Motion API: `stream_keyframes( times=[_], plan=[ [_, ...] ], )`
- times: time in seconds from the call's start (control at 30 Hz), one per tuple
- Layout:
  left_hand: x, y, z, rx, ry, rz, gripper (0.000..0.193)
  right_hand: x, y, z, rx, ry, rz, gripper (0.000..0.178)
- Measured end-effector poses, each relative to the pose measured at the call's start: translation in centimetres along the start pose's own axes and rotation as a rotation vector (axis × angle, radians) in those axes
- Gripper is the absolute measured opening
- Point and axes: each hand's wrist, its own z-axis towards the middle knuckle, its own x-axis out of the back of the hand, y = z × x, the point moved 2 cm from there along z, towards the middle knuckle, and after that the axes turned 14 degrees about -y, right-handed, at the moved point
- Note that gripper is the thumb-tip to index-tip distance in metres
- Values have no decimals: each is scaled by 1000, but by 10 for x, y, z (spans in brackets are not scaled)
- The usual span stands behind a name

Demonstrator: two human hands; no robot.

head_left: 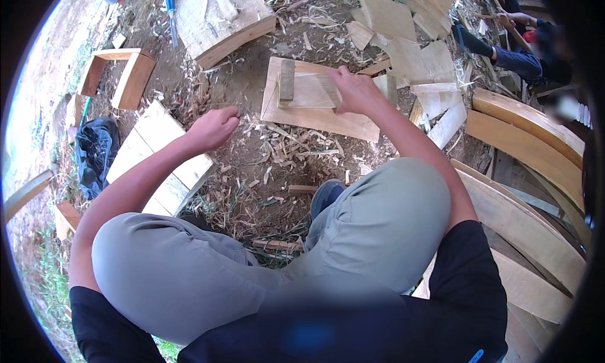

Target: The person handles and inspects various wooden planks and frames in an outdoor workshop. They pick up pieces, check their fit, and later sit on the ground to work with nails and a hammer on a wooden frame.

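Observation:
My right hand (358, 93) is curled round the right end of a small thin wooden board (314, 91), its thumb and fingers on opposite edges. That piece lies on a larger flat plank (328, 125) on the ground. At the small board's left end stands a narrow brownish wood block (287, 80). My left hand (217, 127) hovers over the dirt left of the plank, apart from it, fingers curled into a fist. Whatever may be inside that fist is hidden.
A thick wooden slab (236, 38) at the back carries a brush-like tool (225, 7); a blue-handled chisel (171, 10) is beside it. To the left are an open wooden frame (131, 79) and black bag (96, 155). Curved planks (523, 136) pile up right; a person (520, 57) sits beyond.

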Motion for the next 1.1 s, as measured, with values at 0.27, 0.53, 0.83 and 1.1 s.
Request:
stream_keyframes(
  times=[0.27, 0.53, 0.83, 1.1],
  plan=[
    [3, 9, -4, -18, 7, 18, 31, 45, 33, 14, 216, -369, 259, 62],
    [1, 8, -13, -41, 32, -17, 32, 82, 66, 36, 190, -279, 599, 66],
    [3, 6, -15, -63, 75, -45, 29, 87, 48, 41, 170, -184, 301, 56],
    [8, 6, -19, -19, 33, -59, 31, 114, 127, 77, 146, -153, 469, 65]
  ],
)
